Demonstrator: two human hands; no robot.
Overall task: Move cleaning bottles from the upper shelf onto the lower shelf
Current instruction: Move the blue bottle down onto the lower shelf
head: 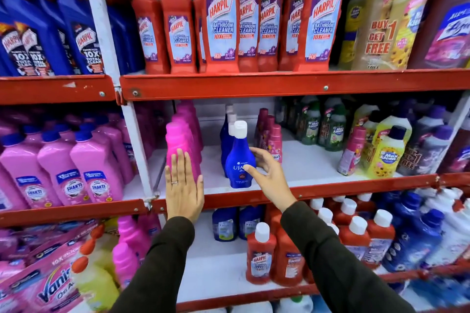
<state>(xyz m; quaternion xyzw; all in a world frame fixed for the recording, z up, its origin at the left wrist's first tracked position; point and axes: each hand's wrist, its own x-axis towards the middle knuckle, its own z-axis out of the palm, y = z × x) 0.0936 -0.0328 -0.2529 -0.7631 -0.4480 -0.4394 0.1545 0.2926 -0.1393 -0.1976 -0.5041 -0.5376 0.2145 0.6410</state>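
A blue white-capped Ujala bottle (237, 160) stands at the front of the middle shelf (330, 187), heading a short row of the same bottles. My right hand (269, 173) wraps its right side, thumb across the label and fingers behind. To its left stands a plain pink bottle (179, 142) at the front of a pink row. My left hand (183, 187) lies flat against the pink bottle's lower front, fingers straight and holding nothing. The shelf below (218, 267) has bare white board between small pink bottles (127, 256) and red Harpic bottles (260, 254).
Tall red Harpic bottles (221, 20) fill the top shelf. Maroon bottles (274, 140) stand right of the blue row, with green and yellow bottles (386, 152) further right. A white upright post (137, 140) separates a left bay of pink Shakti bottles (96, 165).
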